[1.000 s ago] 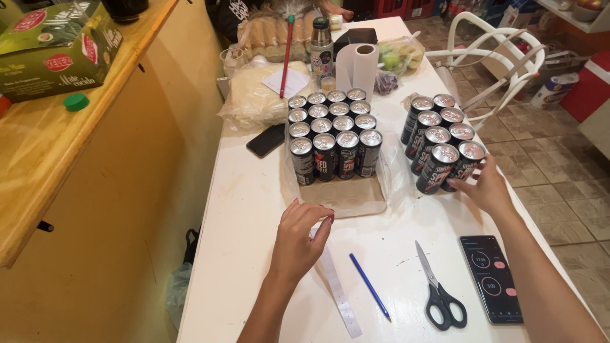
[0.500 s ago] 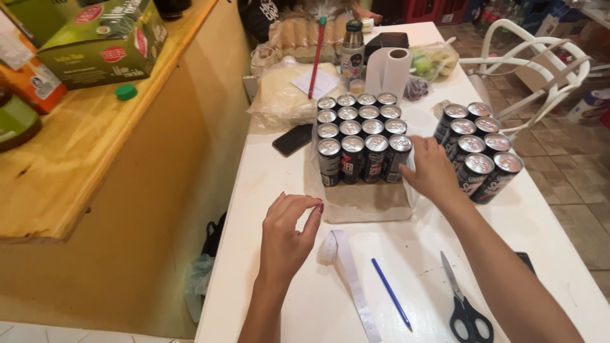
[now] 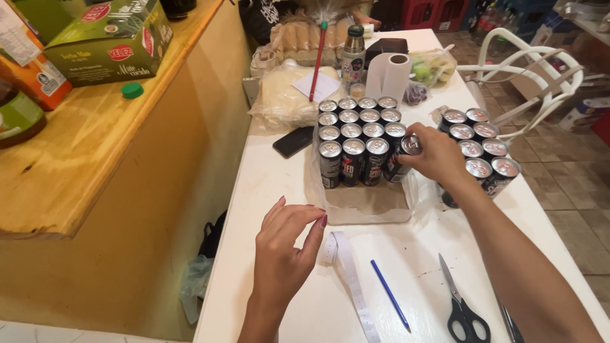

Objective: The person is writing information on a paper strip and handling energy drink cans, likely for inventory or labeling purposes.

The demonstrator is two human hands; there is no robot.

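I see my right hand (image 3: 437, 155) clamped around a dark aluminium drink can (image 3: 408, 147), holding it at the right end of the front row of matching cans (image 3: 353, 136) standing on the shallow cardboard tray (image 3: 368, 202). My left hand (image 3: 284, 251) hovers empty with fingers loosely apart, just beside the white paper sticker strip (image 3: 348, 279) on the white table (image 3: 273, 190).

One pen (image 3: 390, 303), one scissors (image 3: 463, 310)

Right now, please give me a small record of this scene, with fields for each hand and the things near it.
right hand: right hand grips a can at the edge of the can block
left hand: left hand raised, holds nothing, beside a sticker strip
tray: cardboard tray under the block
second group: cans behind the right hand
near edge: blue pen, scissors
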